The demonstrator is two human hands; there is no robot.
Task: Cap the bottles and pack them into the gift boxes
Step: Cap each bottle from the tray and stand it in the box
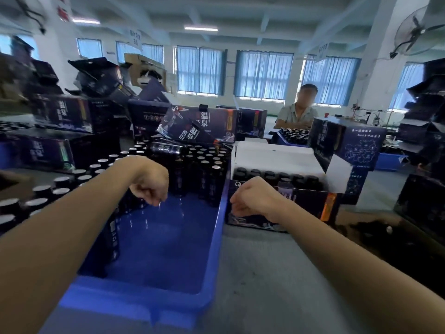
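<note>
dark bottles (204,169) stand capped at the far end of the blue crate (218,237). another row sits in the open gift box (301,201) just right of it, w/ white foam (272,157) behind. labels blurred, can't read. crate's near half is bare floor, open betw. the arms; its left wall is partly hidden by the forearm. left hand (149,182) hangs over the crate, fingers curled under. right hand (252,201) is curled in front of the box. palms hidden, so can't tell if either holds anything.
</note>
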